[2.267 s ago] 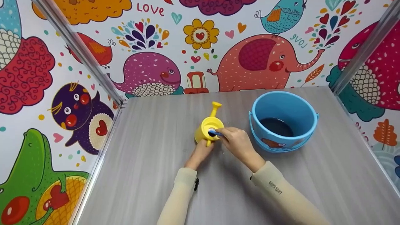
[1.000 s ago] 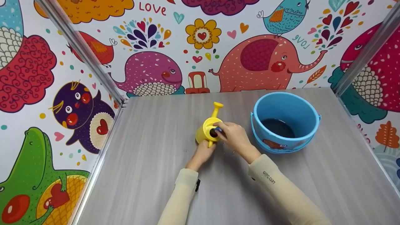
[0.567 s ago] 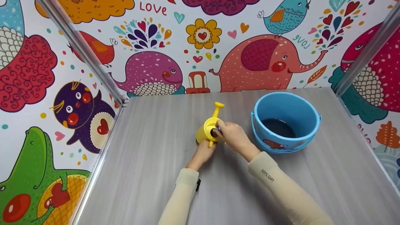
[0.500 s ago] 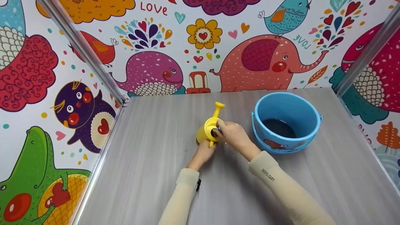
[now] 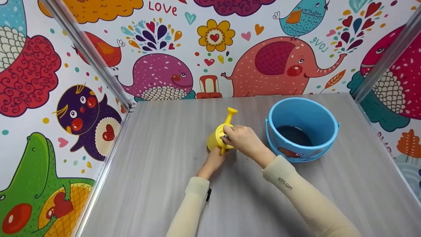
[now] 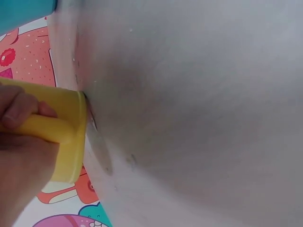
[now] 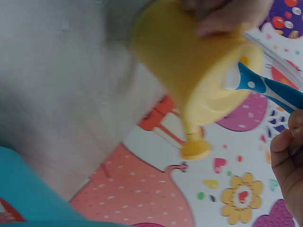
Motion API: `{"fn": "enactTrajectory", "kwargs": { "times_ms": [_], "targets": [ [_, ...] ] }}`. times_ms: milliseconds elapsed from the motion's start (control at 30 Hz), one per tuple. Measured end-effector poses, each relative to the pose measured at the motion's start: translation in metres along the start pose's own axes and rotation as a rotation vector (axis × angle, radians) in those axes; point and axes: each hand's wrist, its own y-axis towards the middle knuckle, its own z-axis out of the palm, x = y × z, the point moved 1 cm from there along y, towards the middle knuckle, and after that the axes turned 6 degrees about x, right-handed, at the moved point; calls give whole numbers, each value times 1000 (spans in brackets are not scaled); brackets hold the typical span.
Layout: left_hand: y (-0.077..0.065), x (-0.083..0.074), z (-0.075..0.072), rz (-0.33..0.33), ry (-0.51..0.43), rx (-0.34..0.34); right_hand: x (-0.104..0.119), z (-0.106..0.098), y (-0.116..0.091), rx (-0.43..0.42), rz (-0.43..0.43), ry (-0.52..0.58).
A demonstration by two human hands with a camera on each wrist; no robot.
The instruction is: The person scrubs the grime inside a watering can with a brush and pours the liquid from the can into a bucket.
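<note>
A small yellow watering can (image 5: 214,141) stands near the middle of the table, its spout pointing to the back. My left hand (image 5: 214,161) grips its handle from the near side; the left wrist view shows the fingers wrapped round the handle (image 6: 47,128). Over the can's mouth my right hand (image 5: 247,141) pinches a blue-and-white toothbrush (image 7: 267,87). In the right wrist view its white bristles (image 7: 233,77) are at the can's opening. From the head, fingers hide most of the toothbrush.
A light blue bucket (image 5: 302,150) with dark-looking liquid (image 5: 294,135) in it stands to the right of my right hand. Water drops (image 5: 236,161) dot the grey table (image 5: 158,158) by the can. Cartoon-printed walls (image 5: 213,59) close off the back and sides.
My right hand has come in over the can's mouth and shifted slightly left, so its fingers now cover the dark opening and the toothbrush. The left hand keeps holding the can in place.
</note>
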Motion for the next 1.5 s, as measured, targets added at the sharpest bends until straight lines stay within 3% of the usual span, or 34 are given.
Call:
{"fn": "enactTrajectory", "kwargs": {
  "times_ms": [200, 533, 800, 900, 1100, 1333, 1500],
  "targets": [
    [0, -2, 0, -27, -30, 16, 3, -7, 3, 40, 17, 3],
    [2, -3, 1, -6, -3, 20, -3, 0, 0, 39, 76, 46],
    [1, -5, -1, -45, 15, 31, -13, 14, -5, 117, 218, 186],
    [0, -5, -3, -58, 7, 35, -12, 11, -3, 193, 242, 160],
    [0, -2, -3, -70, -22, 23, -8, 7, -2, 250, 192, 85],
    [-2, -1, 1, -97, -39, 34, -12, 15, -9, 201, 138, 228],
    [-3, -1, 1, -88, -32, 38, -16, 19, -12, 155, 95, 214]
  ]
}}
